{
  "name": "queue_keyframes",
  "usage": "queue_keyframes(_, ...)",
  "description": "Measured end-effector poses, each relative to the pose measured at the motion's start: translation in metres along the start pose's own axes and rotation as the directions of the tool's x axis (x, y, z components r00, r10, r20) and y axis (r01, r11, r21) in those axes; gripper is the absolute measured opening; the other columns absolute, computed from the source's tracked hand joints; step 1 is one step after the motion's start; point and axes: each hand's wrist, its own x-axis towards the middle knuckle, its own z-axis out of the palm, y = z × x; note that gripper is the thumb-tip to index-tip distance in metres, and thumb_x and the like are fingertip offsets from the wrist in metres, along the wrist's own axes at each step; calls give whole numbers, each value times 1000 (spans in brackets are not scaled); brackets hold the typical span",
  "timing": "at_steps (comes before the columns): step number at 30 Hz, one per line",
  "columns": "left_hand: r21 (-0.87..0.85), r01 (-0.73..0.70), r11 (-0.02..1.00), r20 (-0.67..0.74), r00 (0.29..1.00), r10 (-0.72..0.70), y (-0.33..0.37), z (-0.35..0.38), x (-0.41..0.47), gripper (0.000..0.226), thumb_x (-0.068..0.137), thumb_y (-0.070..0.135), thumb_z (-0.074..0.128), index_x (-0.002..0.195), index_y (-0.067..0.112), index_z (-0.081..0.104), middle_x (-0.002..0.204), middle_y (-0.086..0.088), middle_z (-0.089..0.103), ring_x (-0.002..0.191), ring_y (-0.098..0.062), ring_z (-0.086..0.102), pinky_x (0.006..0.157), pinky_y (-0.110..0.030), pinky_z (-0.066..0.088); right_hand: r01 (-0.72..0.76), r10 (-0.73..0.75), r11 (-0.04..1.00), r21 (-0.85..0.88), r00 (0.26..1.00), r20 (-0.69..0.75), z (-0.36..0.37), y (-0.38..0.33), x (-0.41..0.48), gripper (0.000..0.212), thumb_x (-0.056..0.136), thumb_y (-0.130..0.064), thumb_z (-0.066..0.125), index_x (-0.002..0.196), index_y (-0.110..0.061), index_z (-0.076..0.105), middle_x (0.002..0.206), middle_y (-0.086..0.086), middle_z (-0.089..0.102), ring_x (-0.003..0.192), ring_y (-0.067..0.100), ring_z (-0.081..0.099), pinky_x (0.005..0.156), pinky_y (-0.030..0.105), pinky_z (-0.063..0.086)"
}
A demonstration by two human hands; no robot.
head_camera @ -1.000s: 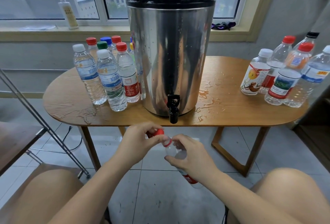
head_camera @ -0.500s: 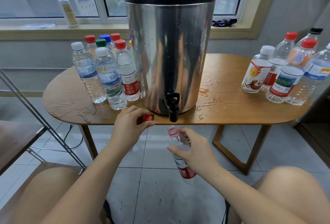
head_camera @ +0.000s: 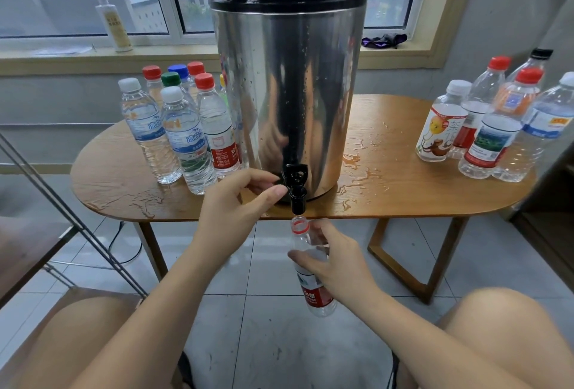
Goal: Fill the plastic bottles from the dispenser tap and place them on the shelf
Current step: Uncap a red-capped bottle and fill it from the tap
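Note:
A steel dispenser [head_camera: 289, 93] with a black lid stands on the wooden table [head_camera: 419, 196]. Its black tap [head_camera: 296, 183] hangs over the front edge. My left hand [head_camera: 230, 211] pinches the tap's lever from the left between thumb and index finger. The red cap it held is out of sight. My right hand [head_camera: 335, 261] grips an uncapped clear bottle [head_camera: 316, 298] with a red label. The bottle stands upright with its mouth just below the spout. No water stream is visible.
Several capped bottles [head_camera: 186, 140] with water stand left of the dispenser; several more [head_camera: 497, 134] stand at the table's right end. Puddles [head_camera: 363, 171] wet the tabletop. A metal-framed shelf [head_camera: 62, 208] is at the left. My knees are below.
The left hand pulled the red cap off the bottle and rose to the tap lever. The right hand lifted the bottle upright until its mouth came under the spout.

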Motion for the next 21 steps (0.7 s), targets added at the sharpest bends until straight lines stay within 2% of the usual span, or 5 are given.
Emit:
queue_keyframes(4,-111,63,992,48,997,-58,12,7,7,14,97,42,78,100,29,82,88,10,78,79,-8,68,77,-32,56,2,-2,1000,-8,1000,5,0,-1,2,62,83,-72,78,130,-37,57,126,-18,68,113,6,64,98,32,58)
queue_keyframes(9,-174,68,982,47,997,-61,21,14,14,23,101,47,73,86,32,80,81,-1,75,86,-37,67,78,-45,54,-4,4,1000,-6,1000,-4,1,1,5,59,83,-73,78,126,-40,55,119,-21,67,112,3,64,96,34,59)
queue_keyframes(13,-185,86,979,50,996,-78,25,18,17,25,104,40,72,80,32,78,70,9,68,74,-17,62,76,-36,50,-18,19,1000,-21,1000,5,0,-2,6,65,85,-71,78,136,-40,54,121,-18,66,113,6,63,97,32,58)
queue_keyframes(17,-159,101,982,20,995,-99,24,22,25,35,103,44,72,74,25,76,71,-7,71,75,-35,65,78,-54,58,-21,21,1000,-15,1000,0,1,-3,7,57,86,-66,80,129,-35,60,120,-17,67,112,8,63,96,35,58)
queue_keyframes(21,-161,170,972,-10,985,-174,22,24,33,42,102,46,73,69,21,74,69,-3,73,67,-13,63,83,-55,61,-28,28,1000,-12,1000,-3,2,-4,6,53,87,-63,81,125,-34,61,119,-17,67,110,6,63,92,29,57)
